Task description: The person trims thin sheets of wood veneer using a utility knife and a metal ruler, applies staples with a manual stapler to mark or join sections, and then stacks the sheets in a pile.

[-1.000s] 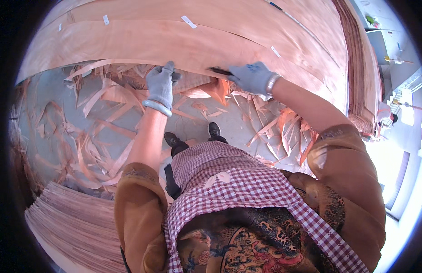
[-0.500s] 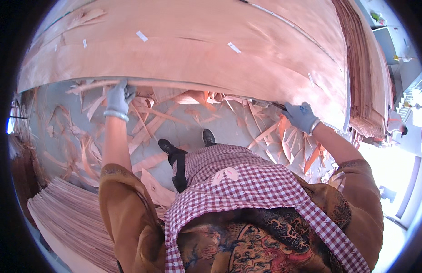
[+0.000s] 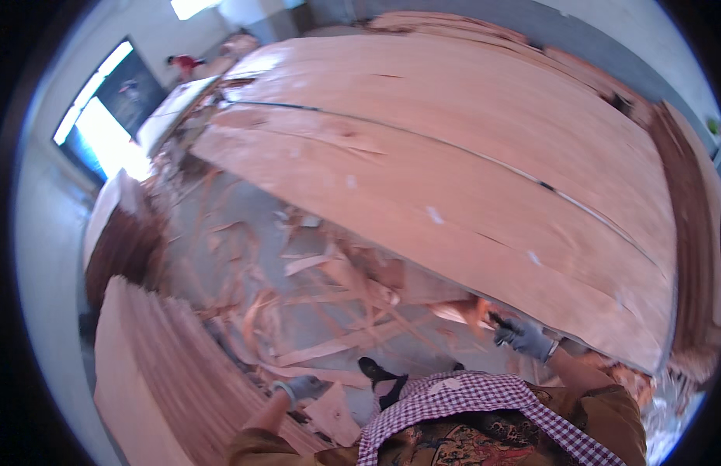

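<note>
A large, thin sheet of pinkish wood veneer (image 3: pixel 422 186) lies spread in front of me, with small white labels on it. Close to its near edge, my gloved right hand (image 3: pixel 527 342) is closed round a slim dark tool (image 3: pixel 498 319), possibly a knife; blur hides its exact kind. My gloved left hand (image 3: pixel 302 387) is low, well away from the sheet, beside a stack of veneer sheets (image 3: pixel 154 373). Its fingers are smeared by motion, and I cannot make out anything in them.
Veneer offcuts (image 3: pixel 329 353) litter the grey floor. A long thin rod (image 3: pixel 453 145) lies across the sheet. More stacked veneer (image 3: pixel 686 241) stands at the right. At the far left, a person in red (image 3: pixel 185 64) bends by another table (image 3: pixel 178 109).
My left hand has left the sheet's edge, where it was at a narrow strip, and dropped back towards the left stack. My view has swung left, and the right hand stays by the edge.
</note>
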Available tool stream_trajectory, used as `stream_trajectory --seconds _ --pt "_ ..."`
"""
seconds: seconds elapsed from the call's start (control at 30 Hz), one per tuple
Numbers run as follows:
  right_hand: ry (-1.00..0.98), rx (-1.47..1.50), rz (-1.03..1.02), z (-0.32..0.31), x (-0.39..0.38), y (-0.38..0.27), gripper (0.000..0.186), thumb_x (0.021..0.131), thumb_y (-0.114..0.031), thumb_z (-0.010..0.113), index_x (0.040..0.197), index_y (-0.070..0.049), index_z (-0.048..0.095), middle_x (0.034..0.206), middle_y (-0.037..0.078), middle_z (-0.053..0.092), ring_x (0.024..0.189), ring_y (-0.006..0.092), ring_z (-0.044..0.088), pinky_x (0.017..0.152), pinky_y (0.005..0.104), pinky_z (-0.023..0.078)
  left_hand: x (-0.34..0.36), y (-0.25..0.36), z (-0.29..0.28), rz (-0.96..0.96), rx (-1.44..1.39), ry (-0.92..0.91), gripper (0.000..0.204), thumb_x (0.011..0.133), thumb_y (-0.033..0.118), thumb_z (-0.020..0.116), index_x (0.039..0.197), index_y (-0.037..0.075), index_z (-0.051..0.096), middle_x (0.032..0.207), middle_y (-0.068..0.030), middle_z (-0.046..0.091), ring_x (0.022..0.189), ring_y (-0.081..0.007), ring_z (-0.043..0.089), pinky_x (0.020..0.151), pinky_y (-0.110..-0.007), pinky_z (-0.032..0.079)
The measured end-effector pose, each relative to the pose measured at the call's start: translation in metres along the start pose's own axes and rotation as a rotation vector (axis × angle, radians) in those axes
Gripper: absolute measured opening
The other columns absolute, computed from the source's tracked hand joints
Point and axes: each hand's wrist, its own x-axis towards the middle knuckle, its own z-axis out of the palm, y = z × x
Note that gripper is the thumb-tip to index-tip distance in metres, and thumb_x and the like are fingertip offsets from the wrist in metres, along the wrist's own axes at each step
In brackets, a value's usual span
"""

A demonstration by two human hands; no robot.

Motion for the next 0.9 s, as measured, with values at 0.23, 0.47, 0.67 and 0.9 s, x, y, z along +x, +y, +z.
stream_trajectory --seconds 0.23,0.47,0.67,0.9 --pt "-0.352 -0.486 -0.23 0.189 0.158 -0.064 0.028 0.083 -0.032 0.061 0.084 -0.004 0.056 0.074 0.015 0.059 0.066 0.0286 0.057 0.062 0.0377 0.045 -0.053 0.019 0.047 -0.928 -0.954 0.068 0.038 0.089 0.034 0.046 0.116 0.009 0.055 0.102 -0.0137 0.06 0.088 -0.0246 0.058 0.073 -0.035 0.047" --pt "-0.516 -0.713 -0.192 0.311 0.272 -0.133 0.027 0.081 -0.033 0.06 0.077 -0.007 0.057 0.067 0.014 0.058 0.06 0.027 0.055 0.058 0.0372 0.042 -0.112 -0.055 0.05 -0.917 -0.816 0.094 0.046 0.087 0.043 0.045 0.115 0.008 0.055 0.107 -0.019 0.06 0.097 -0.0319 0.058 0.081 -0.041 0.046" --pt "-0.598 -0.719 -0.238 0.381 0.369 -0.175 0.026 0.08 -0.032 0.054 0.081 -0.006 0.059 0.074 0.019 0.06 0.068 0.0335 0.059 0.061 0.0399 0.043 -0.116 -0.158 -0.081 -0.883 -0.579 0.397 0.043 0.087 0.048 0.047 0.101 0.009 0.06 0.094 -0.021 0.062 0.089 -0.0389 0.06 0.076 -0.047 0.048" --pt "-0.61 -0.605 0.003 0.431 0.507 -0.202 0.034 0.083 -0.031 0.051 0.109 -0.011 0.06 0.088 0.017 0.064 0.077 0.0327 0.06 0.073 0.0372 0.047 -0.109 -0.326 -0.227 -0.494 -0.614 0.873 0.037 0.088 0.033 0.053 0.105 0.0 0.06 0.095 -0.022 0.064 0.09 -0.035 0.063 0.076 -0.042 0.049"
